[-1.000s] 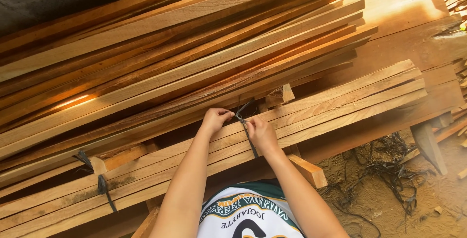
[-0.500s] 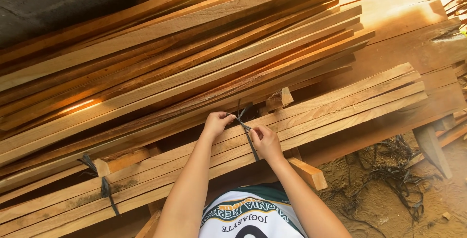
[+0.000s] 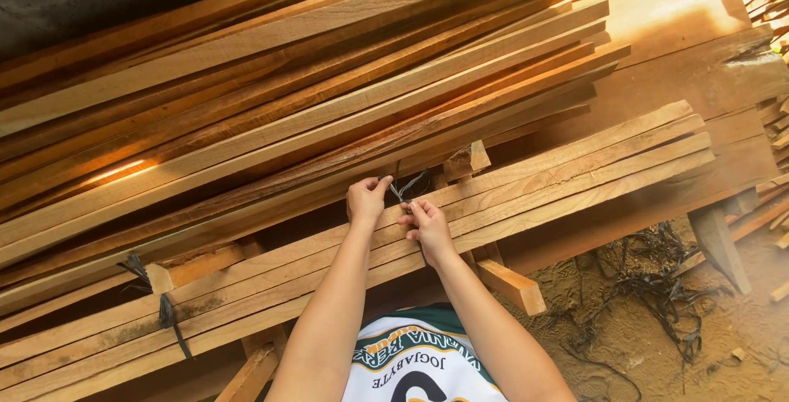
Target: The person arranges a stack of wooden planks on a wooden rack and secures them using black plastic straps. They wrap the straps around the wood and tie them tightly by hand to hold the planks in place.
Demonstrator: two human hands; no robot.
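Since half a second ago both hands have edged closer over the dark strap [image 3: 408, 188] around the front bundle of planks [image 3: 526, 184]: left hand [image 3: 366, 201] pinching its upper end, right hand [image 3: 427, 221] fingertips closed on the strand just beside; likely a knot being drawn tight, though it is too small to tell. Taller plank stack [image 3: 312, 81] crowds close behind; open dirt ground [image 3: 649, 344] lies right, littered with loose strapping [image 3: 657, 287].

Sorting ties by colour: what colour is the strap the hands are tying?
Black strap, seen in the head view.
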